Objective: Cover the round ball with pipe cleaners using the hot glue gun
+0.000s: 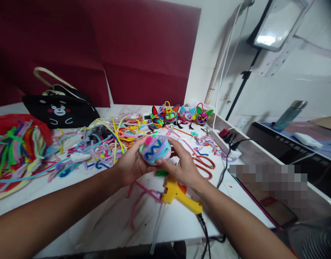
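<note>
Both my hands hold a ball [155, 149] wrapped in pipe cleaners, lilac and green with a blue zigzag on its front and a pink blob on top. My left hand [131, 163] cups it from the left, fingers curled behind it. My right hand [183, 166] grips it from the right, thumb under its lower edge. A yellow glue gun [181, 197] lies on the white table [73, 216] just below my right wrist. Orange-handled scissors [205, 166] lie right of that hand.
Loose pipe cleaners [100, 147] cover the table's middle, with a bigger heap [17, 151] on red cloth at left. A black bear-face bag [60, 109] sits behind. Several finished colourful animal heads [178, 116] line the back. A power strip [226, 138] and cables run along the right edge.
</note>
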Action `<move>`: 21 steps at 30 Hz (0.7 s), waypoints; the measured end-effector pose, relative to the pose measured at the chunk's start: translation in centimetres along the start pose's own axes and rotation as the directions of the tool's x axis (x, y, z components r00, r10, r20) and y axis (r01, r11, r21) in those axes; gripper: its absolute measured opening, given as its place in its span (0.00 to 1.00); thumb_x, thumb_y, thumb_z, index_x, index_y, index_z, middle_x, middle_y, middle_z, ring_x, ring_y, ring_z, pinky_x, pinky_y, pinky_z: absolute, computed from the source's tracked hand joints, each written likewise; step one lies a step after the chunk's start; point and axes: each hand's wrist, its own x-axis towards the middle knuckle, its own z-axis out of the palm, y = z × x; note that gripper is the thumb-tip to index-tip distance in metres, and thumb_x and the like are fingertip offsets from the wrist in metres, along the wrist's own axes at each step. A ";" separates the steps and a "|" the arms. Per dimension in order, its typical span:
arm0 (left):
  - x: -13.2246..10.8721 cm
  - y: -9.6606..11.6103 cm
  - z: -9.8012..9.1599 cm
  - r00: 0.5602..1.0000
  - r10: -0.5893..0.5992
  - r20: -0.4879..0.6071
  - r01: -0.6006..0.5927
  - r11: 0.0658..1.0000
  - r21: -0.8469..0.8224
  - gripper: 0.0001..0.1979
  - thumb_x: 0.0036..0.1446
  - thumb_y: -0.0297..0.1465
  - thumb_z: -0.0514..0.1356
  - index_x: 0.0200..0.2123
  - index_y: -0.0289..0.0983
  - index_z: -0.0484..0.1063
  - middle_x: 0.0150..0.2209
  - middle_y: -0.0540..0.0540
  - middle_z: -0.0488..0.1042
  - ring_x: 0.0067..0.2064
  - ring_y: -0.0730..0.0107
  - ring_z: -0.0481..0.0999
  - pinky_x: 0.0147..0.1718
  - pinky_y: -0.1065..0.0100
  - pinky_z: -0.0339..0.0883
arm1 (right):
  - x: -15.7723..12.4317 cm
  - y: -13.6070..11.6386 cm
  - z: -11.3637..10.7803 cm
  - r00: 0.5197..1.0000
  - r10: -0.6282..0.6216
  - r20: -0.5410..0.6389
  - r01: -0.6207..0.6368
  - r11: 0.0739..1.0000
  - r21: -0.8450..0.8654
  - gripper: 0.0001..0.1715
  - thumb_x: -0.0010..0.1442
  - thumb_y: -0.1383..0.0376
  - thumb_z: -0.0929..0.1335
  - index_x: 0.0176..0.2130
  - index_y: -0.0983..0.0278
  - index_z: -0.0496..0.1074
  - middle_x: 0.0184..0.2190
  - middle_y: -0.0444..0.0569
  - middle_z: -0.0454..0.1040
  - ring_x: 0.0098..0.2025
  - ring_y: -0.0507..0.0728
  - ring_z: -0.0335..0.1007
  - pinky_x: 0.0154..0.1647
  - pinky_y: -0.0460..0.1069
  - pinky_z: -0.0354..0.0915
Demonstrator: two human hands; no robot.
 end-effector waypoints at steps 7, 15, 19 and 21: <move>0.4 -0.4 -0.9 0.994 0.072 0.079 -0.067 0.996 -0.066 0.22 0.67 0.40 0.50 0.49 0.34 0.78 0.40 0.39 0.84 0.37 0.57 0.84 0.31 0.62 0.80 | -0.4 -0.2 0.1 0.995 -0.101 -0.016 0.100 0.993 -0.061 0.44 0.60 0.58 0.74 0.68 0.58 0.56 0.62 0.58 0.67 0.62 0.64 0.66 0.59 0.59 0.68; 1.1 -0.5 -6.0 0.927 0.143 0.347 -0.125 0.989 -0.074 0.23 0.53 0.43 0.62 0.48 0.37 0.80 0.37 0.42 0.84 0.40 0.49 0.83 0.38 0.53 0.79 | -1.0 -0.8 0.4 0.964 -0.264 0.023 0.264 0.965 0.009 0.53 0.59 0.56 0.76 0.71 0.53 0.48 0.63 0.59 0.66 0.63 0.64 0.66 0.56 0.59 0.69; 0.8 -0.1 -7.1 0.882 0.130 0.453 -0.128 0.991 -0.033 0.28 0.52 0.49 0.62 0.51 0.38 0.79 0.40 0.41 0.84 0.38 0.49 0.83 0.37 0.55 0.78 | -1.0 -1.2 0.2 0.947 -0.320 0.028 0.319 0.947 0.039 0.52 0.60 0.57 0.76 0.71 0.54 0.49 0.61 0.59 0.69 0.62 0.63 0.68 0.57 0.59 0.69; 0.7 0.1 -7.6 0.867 0.123 0.482 -0.132 0.991 -0.015 0.30 0.50 0.51 0.62 0.52 0.39 0.79 0.39 0.41 0.84 0.36 0.49 0.83 0.36 0.54 0.77 | -1.1 -1.2 0.0 0.949 -0.313 0.029 0.311 0.949 0.040 0.50 0.60 0.58 0.75 0.71 0.55 0.50 0.60 0.60 0.69 0.61 0.63 0.68 0.58 0.59 0.69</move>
